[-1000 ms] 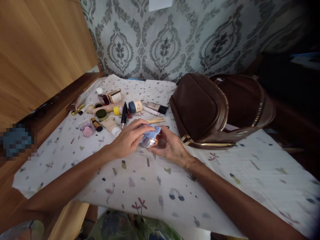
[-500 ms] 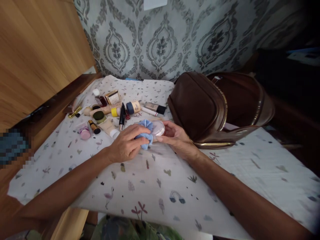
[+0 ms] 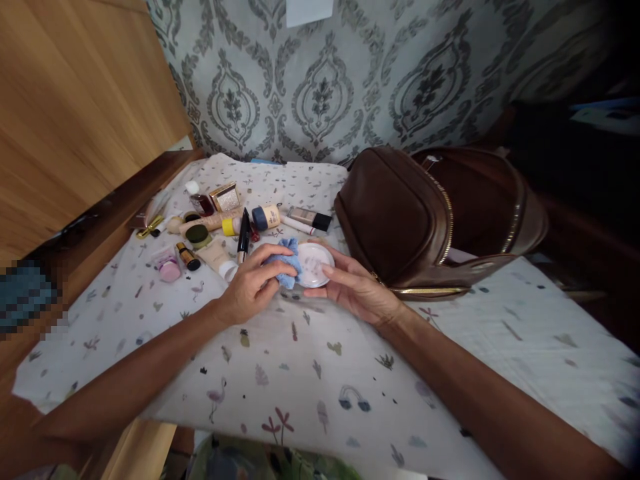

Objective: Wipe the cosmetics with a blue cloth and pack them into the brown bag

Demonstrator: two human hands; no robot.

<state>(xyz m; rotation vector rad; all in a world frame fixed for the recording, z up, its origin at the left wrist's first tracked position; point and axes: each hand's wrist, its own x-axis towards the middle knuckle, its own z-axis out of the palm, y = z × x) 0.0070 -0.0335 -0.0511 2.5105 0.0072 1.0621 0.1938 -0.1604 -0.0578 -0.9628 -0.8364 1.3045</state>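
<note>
My left hand [image 3: 256,281] pinches a crumpled blue cloth [image 3: 287,264] against the left edge of a round, pale cosmetic case [image 3: 314,265]. My right hand [image 3: 357,285] holds that case from the right, thumb on its flat face and fingers behind it. Its whitish face is turned up towards me; whether it is a lid or a whole powder compact I cannot tell. Just left of my left hand lie a cream squeeze tube [image 3: 216,257] with a white cap and a black pen-like tube [image 3: 244,235].
Beyond my hands lie several cosmetics, among them a gold box [image 3: 225,197], a blue-capped jar [image 3: 266,217] and a foundation bottle [image 3: 309,218]. An unzipped brown leather bag [image 3: 395,210] stands on the right of the patterned cloth-covered table [image 3: 300,387]. A wooden panel [image 3: 85,100] rises at the left.
The round case has been tilted so its flat face shows more fully. My right thumb has moved onto that face, and my left hand with the blue cloth has shifted slightly left.
</note>
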